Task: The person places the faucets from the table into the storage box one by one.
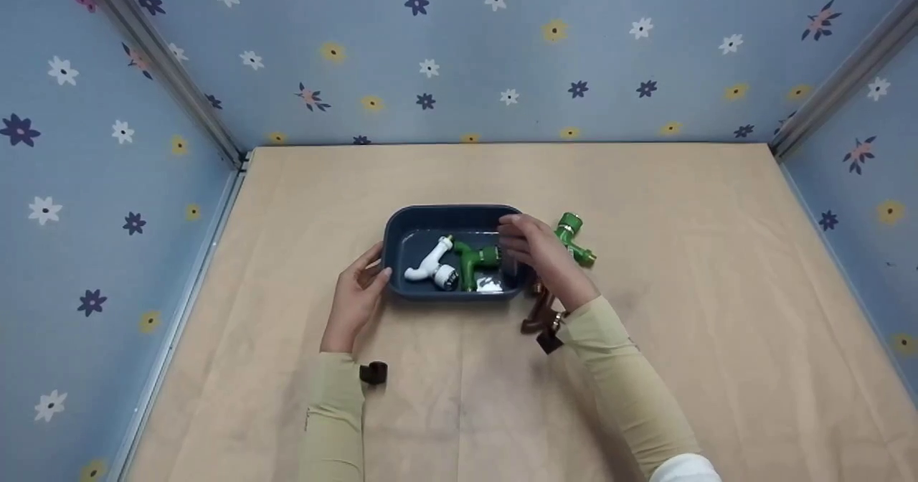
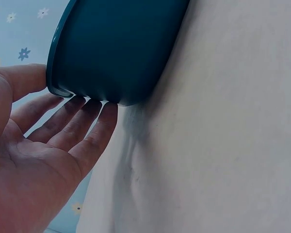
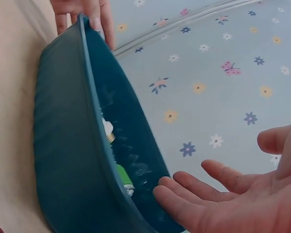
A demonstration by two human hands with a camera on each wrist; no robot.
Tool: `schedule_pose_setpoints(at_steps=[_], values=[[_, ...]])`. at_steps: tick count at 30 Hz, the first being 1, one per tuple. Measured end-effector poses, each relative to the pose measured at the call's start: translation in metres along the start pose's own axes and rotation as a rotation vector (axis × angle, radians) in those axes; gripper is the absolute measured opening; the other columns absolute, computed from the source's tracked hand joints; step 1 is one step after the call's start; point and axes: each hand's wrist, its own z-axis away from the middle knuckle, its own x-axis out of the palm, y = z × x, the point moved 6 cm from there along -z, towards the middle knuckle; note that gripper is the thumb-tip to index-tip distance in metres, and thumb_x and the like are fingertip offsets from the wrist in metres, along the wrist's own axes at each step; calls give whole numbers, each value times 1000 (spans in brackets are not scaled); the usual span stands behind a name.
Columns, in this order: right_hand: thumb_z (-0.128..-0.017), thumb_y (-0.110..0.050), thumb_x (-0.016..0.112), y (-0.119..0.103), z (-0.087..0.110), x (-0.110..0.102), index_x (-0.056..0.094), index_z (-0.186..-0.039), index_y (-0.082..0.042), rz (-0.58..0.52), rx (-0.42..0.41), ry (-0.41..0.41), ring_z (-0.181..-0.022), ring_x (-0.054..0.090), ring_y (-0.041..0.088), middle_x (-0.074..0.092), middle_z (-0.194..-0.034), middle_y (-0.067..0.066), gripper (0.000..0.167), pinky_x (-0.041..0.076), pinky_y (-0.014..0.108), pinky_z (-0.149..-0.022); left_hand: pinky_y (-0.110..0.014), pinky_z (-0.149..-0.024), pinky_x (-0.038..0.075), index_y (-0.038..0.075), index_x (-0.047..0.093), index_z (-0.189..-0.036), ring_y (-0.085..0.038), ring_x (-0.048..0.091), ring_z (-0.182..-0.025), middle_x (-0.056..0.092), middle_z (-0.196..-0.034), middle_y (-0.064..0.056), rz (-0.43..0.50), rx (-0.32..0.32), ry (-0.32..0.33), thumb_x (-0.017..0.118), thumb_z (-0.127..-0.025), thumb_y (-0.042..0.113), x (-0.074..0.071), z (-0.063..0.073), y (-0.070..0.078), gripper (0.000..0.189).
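A dark blue plastic basin (image 1: 452, 297) sits mid-table. Inside it lie a white tap (image 1: 430, 261) and, to its right, a green tap (image 1: 470, 267). My left hand (image 1: 353, 299) holds the basin's left end; in the left wrist view its thumb is at the rim and the fingertips touch the outer wall. Over the right end hovers my right hand (image 1: 538, 249), fingers spread and nothing in them, fingertips close to the rim in the right wrist view. Beyond that hand, a second green tap (image 1: 570, 238) lies on the table.
A brown tap (image 1: 538, 317) lies on the table beside the basin's front right corner, partly hidden by my right wrist. Flower-patterned panels (image 1: 466, 52) stand behind and at both sides of the beige-covered table (image 1: 717, 288).
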Motion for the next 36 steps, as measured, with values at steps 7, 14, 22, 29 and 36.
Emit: schedule_pose_setpoints(at_steps=[7, 14, 22, 29, 36], values=[[-104, -29, 38, -6, 12, -3, 42, -135, 6, 2, -51, -39, -128, 43, 39, 48, -133, 23, 47, 35, 46, -108, -25, -97, 45, -7, 41, -140, -40, 48, -123, 44, -139, -27, -9, -14, 6, 57, -93, -4, 0, 0, 0, 50], [-105, -31, 38, -14, 23, -7, 46, -133, 1, 30, -72, -44, -127, 46, 35, 48, -135, 24, 43, 37, 42, -106, -21, -95, 45, -7, 42, -140, -40, 49, -122, 45, -137, -28, 0, 0, 6, 57, -93, -3, -1, 0, 1, 49], [-104, -34, 40, -22, 34, -14, 47, -131, 3, 25, -104, -48, -126, 46, 36, 53, -129, 20, 47, 38, 43, -106, -21, -96, 45, -8, 41, -140, -42, 48, -122, 44, -138, -28, -3, 14, -1, 57, -93, -3, -1, 0, 2, 50], [-103, -38, 40, -27, 42, -23, 47, -132, 3, 63, -112, -48, -125, 49, 31, 55, -128, 15, 51, 39, 41, -105, -20, -95, 45, -9, 41, -139, -44, 47, -122, 44, -137, -30, 15, 32, -3, 57, -93, -4, 0, 0, 1, 49], [-104, -37, 40, -25, 48, -34, 50, -128, 6, 73, -141, -34, -124, 48, 36, 57, -125, 17, 50, 38, 45, -105, -20, -94, 45, -9, 42, -139, -44, 48, -121, 44, -137, -29, 17, 29, -2, 57, -93, -5, 1, 0, 1, 49]])
